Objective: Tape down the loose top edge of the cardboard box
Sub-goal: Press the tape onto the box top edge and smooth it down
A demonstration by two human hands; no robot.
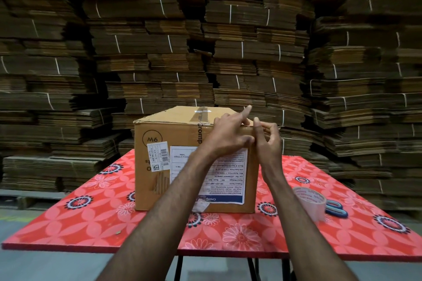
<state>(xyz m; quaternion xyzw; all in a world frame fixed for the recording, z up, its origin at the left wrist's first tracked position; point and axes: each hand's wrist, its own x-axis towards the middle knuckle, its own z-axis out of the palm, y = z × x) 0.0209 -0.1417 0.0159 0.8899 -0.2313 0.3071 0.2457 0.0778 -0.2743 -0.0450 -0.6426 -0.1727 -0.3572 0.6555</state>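
Ahead of you, stacks of flattened cardboard (228, 29) fill the whole back of the room, bundle upon bundle tied with white string, reaching out of view at the top. You're standing at a table (91, 223) covered in red floral-print cloth, on dark metal legs (179, 268). Grey floor (34, 264) below, and the light is dim

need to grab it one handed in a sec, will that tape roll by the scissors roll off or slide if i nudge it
The tape roll seems tilted on its edge on the table, so a nudge may roll or topple it. It looks light and stiff. The blue-handled scissors beside it might stop it.
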